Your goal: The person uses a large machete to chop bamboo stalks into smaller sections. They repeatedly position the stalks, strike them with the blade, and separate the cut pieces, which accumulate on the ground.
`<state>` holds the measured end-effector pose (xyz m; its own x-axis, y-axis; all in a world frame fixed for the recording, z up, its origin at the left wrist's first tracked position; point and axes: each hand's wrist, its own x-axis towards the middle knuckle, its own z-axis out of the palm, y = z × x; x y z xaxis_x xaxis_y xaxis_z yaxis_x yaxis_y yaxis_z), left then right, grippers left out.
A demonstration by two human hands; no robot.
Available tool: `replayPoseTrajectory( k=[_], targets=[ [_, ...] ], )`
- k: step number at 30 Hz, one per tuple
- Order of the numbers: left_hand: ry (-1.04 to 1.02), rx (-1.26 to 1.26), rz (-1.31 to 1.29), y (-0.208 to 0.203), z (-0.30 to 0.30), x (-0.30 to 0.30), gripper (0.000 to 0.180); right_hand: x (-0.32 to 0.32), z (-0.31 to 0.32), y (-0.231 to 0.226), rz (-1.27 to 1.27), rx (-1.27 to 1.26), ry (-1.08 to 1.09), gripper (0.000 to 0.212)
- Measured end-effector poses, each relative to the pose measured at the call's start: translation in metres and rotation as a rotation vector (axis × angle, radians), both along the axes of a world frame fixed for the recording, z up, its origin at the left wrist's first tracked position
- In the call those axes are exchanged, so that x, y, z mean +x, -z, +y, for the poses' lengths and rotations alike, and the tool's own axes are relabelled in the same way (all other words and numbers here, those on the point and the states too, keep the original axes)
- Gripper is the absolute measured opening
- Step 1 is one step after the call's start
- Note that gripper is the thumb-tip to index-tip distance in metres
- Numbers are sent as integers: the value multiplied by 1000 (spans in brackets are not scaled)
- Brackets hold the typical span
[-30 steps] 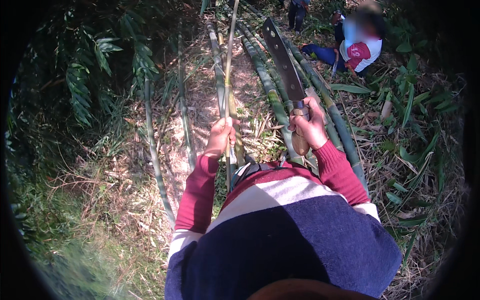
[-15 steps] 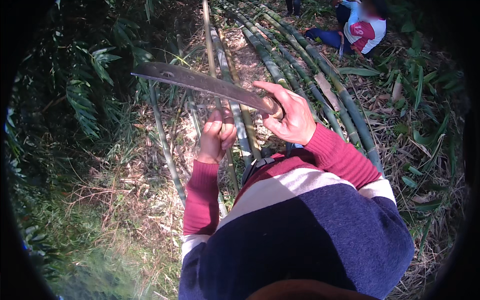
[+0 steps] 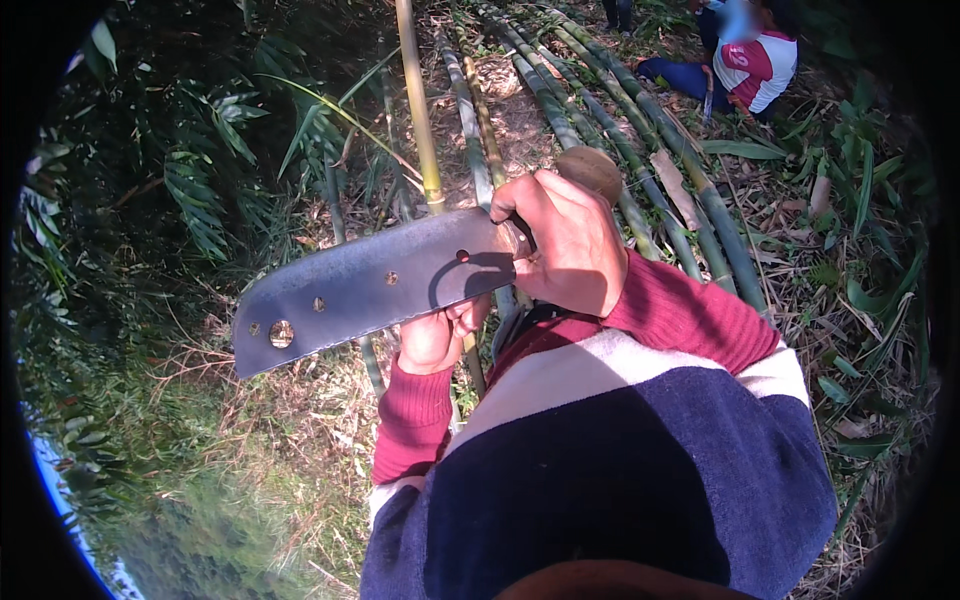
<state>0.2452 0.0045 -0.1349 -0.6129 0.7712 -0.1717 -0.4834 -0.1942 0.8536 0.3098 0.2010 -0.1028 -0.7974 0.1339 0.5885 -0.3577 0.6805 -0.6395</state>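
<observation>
My right hand [image 3: 577,240] is closed round the wooden handle of a broad machete [image 3: 350,285]. Its dark, flat blade has several round holes and reaches left across the front of my body, face turned up. The handle's round butt sticks out beyond my fingers. Below and behind the blade, my left hand [image 3: 432,342] is wrapped round a slim yellowish bamboo pole [image 3: 416,110], which rises away from me toward the top of the view. The blade covers part of that pole and the tips of my left fingers.
Long green bamboo poles [image 3: 690,165] lie side by side on the ground to the right. Thinner stalks [image 3: 465,110] stretch ahead, beside the held pole. Leafy growth [image 3: 200,190] crowds the left. A seated person [image 3: 760,70] is at the far right, holding a blade; another person's legs show beyond.
The machete has swung down and toward me, turning its broad face into view and now covering part of my left hand. My left hand keeps its grip on the bamboo pole.
</observation>
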Motion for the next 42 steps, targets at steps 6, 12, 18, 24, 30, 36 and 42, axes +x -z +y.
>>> replayPoseTrajectory(
  k=[6,12,18,24,30,36,42],
  targets=[
    [-61,-16,-5,-12,3,30,51,21,0,-3,115,19,-1,42],
    [-76,-86,16,-11,-5,46,44,31,-11,1,47,21,-28,38],
    [-32,-16,53,-5,-4,48,45,32,-9,-9,-124,95,11,38],
    [24,-14,12,-13,-1,44,39,19,-12,11,-97,77,18,47],
    [144,13,-51,-8,-9,33,44,8,-13,17,-14,234,49,42],
    [138,32,-80,-1,-10,22,52,-5,-16,18,-142,168,101,24],
    [229,124,-102,2,-3,7,47,-15,-11,26,-150,186,135,27]
  ],
)
